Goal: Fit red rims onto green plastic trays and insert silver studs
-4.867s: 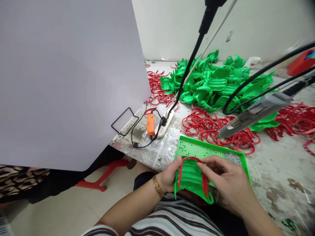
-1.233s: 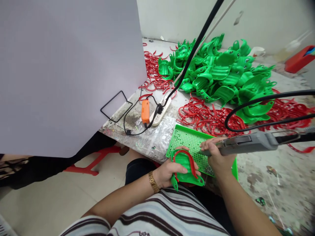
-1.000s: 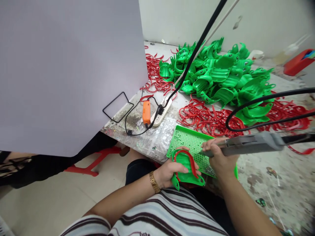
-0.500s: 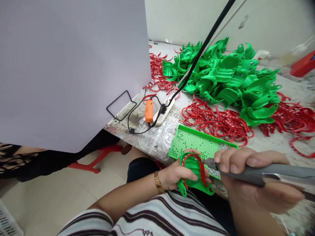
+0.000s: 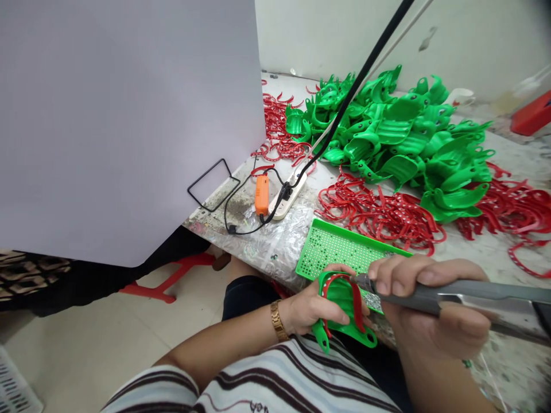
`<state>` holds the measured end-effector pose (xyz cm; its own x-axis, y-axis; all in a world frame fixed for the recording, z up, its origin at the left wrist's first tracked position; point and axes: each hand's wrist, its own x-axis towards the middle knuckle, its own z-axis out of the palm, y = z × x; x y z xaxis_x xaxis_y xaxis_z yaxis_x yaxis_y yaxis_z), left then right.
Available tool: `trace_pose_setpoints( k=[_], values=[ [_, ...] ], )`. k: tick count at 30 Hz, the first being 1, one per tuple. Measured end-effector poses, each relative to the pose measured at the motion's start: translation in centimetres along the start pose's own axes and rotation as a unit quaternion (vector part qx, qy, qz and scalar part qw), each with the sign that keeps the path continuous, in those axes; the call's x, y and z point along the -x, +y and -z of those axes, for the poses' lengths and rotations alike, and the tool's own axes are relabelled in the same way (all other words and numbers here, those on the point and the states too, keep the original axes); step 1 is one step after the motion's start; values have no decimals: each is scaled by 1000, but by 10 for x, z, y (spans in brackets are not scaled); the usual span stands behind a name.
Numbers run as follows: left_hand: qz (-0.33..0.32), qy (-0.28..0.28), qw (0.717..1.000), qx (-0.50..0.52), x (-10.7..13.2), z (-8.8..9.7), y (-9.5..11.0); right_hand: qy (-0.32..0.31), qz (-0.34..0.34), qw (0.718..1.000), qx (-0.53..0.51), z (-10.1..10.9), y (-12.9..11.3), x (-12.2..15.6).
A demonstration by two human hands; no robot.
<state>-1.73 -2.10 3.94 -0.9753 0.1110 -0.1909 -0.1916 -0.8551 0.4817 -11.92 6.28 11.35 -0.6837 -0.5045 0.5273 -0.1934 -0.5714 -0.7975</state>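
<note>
My left hand (image 5: pixel 316 312) grips a curved green plastic piece (image 5: pixel 344 338) with a loop at its lower corner, thumb across its front. A red curved strip with white spots (image 5: pixel 357 307) lies along the inside of its rim. My right hand (image 5: pixel 430 304) is wrapped round a grey electric screwdriver (image 5: pixel 415 295), held nearly level. Its tip meets the upper right edge of the green piece, by the strip; the exact contact is too small to make out. Just behind, a green perforated tray (image 5: pixel 329 252) holds tiny silver screws, partly hidden by my right hand.
A heap of green plastic pieces (image 5: pixel 391 123) covers the back of the table, with red strips (image 5: pixel 379 212) around it. A power strip (image 5: pixel 289 198) and an orange adapter (image 5: pixel 261 195) lie left of the tray. A large pale panel (image 5: pixel 129 126) blocks the left side.
The screwdriver and my right hand have shifted slightly left and the green piece has tilted a little. Both hands keep their holds.
</note>
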Motion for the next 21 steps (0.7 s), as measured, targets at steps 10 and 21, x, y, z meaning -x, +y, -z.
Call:
trace_pose_setpoints(
  k=[10,21],
  values=[
    [22,31,999,-8,-2,2,-4,-19,3,999,-34,5,7,8],
    [47,33,998,40,-2,5,-9,-77,-17,996,-51,11,12,9]
  ],
)
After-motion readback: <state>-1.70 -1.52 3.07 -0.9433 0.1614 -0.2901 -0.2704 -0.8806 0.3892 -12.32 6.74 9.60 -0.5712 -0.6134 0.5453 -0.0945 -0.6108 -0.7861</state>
